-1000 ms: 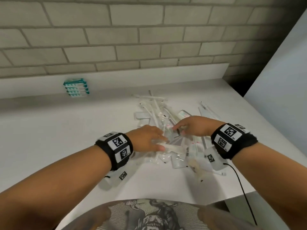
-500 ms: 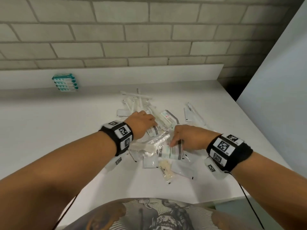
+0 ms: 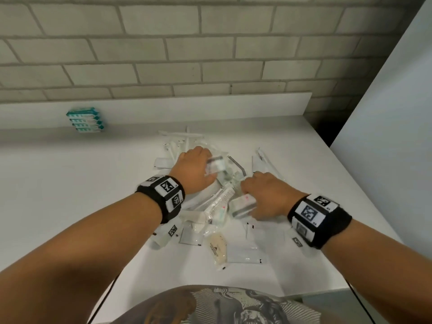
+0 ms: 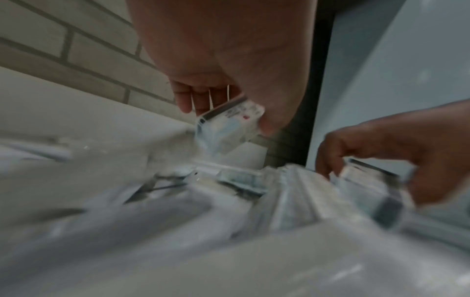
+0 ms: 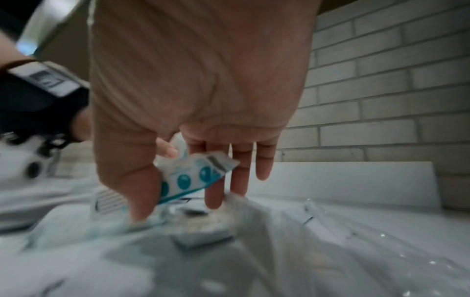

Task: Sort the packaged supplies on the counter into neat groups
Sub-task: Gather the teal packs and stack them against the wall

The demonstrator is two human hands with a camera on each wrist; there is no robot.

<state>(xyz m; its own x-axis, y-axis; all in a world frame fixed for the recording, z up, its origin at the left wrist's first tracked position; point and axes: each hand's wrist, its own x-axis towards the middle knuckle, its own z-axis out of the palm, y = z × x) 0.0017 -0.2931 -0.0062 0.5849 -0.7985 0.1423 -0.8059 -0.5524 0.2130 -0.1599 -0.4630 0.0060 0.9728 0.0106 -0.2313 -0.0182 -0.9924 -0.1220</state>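
Head view shows the brick wall (image 3: 163, 54) behind the white tabletop (image 3: 70, 183); a grey panel (image 3: 397, 136) stands at the right; in the middle of the tabletop lies a loose pile of packaged supplies (image 3: 217, 218), clear and white pouches overlapping one another; well apart, at the back left against the upstand, sits a neat stack of teal packets (image 3: 85, 119); the left hand (image 3: 194, 169) is over the far part of the pile, thumb and fingers pinching a small clear packet (image 3: 216, 167) with a dark strip, which the left wrist view shows lifted above the heap; the right hand (image 3: 268, 195) is at the near right of the pile, thumb and fingers curled round a small white pouch (image 3: 243, 204), which in the right wrist view bears teal dots and a barcode; both wrists wear black bands (image 3: 163, 197) with printed markers.
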